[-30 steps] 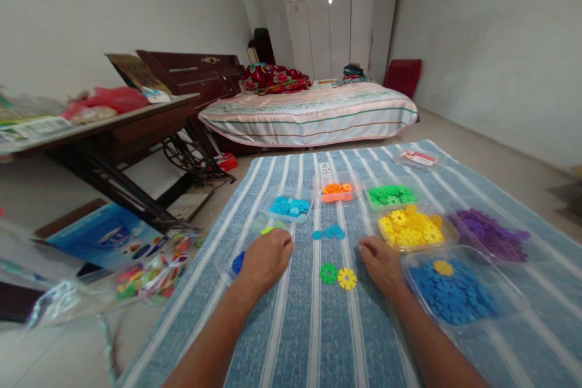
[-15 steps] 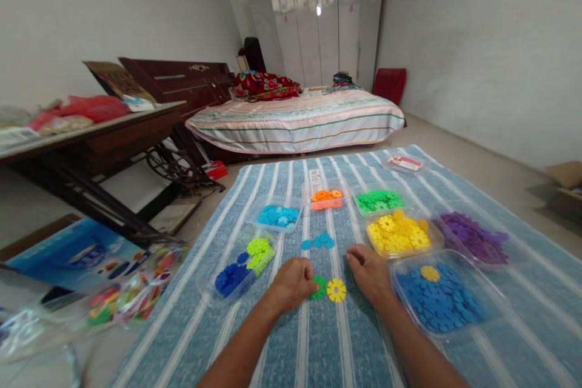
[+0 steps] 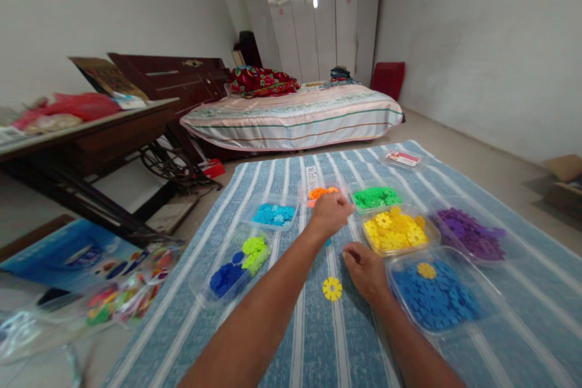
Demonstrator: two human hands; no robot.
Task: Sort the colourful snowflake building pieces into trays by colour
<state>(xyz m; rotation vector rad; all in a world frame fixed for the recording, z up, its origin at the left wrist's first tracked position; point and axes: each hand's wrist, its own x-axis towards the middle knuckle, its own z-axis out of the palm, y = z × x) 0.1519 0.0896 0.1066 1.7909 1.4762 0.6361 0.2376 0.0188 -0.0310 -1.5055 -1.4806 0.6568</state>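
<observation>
Holding left hand [image 3: 333, 214] curled, stretched forward near orange pieces [image 3: 318, 193] | resting right hand [image 3: 365, 270] loosely curled beside yellow pieces [image 3: 394, 229] | cannot tell if gripping anything in either | with yellow disc [image 3: 332, 288] flat on striped cloth [image 3: 313, 327] between forearms [image 3: 268, 300]

Left arm [image 3: 264, 309] stretched forward, slanting right; left hand [image 3: 331, 213] curled, farther out. Right arm [image 3: 409, 333] angled inward; right hand [image 3: 365, 270] loosely curled, nearer body.
</observation>
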